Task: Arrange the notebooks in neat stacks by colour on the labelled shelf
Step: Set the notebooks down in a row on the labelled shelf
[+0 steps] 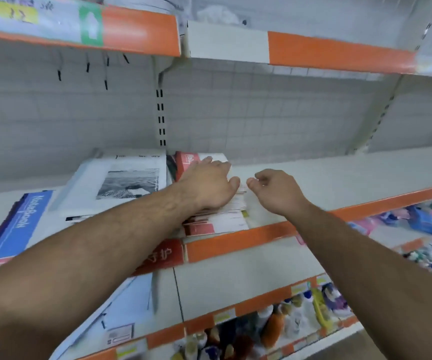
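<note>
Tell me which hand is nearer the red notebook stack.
Left. The left hand lies flat on top of the red notebook stack; the right hand hovers beside its right edge, loosely curled, holding nothing.

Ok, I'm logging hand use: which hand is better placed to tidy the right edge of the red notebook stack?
Probably the right hand: it hovers free just beside the red notebook stack, while the left hand lies flat on top of it.

Red-white notebook stack [216, 226] on shelf [326, 178]; white photo-cover notebook [121, 183] just left; blue notebook [15, 229] askew, far left.
</note>
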Demonstrator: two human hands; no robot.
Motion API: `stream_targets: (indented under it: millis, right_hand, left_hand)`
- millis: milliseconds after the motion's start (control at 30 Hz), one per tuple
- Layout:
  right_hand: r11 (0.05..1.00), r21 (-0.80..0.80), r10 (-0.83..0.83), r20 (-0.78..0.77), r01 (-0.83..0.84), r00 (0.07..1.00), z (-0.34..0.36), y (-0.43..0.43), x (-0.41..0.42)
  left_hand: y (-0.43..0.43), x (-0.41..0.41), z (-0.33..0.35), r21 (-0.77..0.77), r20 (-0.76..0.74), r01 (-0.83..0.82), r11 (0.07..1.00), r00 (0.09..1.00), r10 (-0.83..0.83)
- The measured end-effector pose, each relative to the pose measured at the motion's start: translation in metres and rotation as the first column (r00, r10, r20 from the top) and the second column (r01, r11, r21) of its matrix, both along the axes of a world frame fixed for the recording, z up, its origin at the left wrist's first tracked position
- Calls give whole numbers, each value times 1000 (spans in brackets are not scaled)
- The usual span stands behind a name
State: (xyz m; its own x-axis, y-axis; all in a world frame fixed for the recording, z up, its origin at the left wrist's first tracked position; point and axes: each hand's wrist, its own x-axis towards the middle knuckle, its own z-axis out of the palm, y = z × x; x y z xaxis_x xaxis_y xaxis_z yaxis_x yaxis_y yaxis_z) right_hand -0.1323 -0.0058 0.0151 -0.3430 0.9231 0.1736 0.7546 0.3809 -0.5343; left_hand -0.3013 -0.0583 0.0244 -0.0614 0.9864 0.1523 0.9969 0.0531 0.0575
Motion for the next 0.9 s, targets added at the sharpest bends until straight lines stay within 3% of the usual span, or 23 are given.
stream_targets:
  millis: [133,300,467,567,733,900]
  right_hand:
    - [994,-98,34,-82,-42,996,-3,32,-20]
    - [936,-304,130,-181,-181,975,1,56,-28]
    - [860,-438,126,-316,-262,940,-5,72,-24]
    - [846,-442,127,-377,-298,918,-8,82,-21]
    - [852,-439,90,-413,-285,906,-14,86,-18]
    - [853,-435,82,-434,-288,897,-18,89,-16]
  left_hand:
    - [-4,-3,3,18,55,-252,968,967,250]
    - [-13,6,7,66,54,-413,908,910,410]
    - [-14,13,-9,113,84,-411,905,911,403]
    - [-11,16,-9,65,85,-427,902,903,421]
    - [-15,25,-11,30,88,-567,823,822,563]
    - [-14,32,-8,65,92,-488,870,871,482]
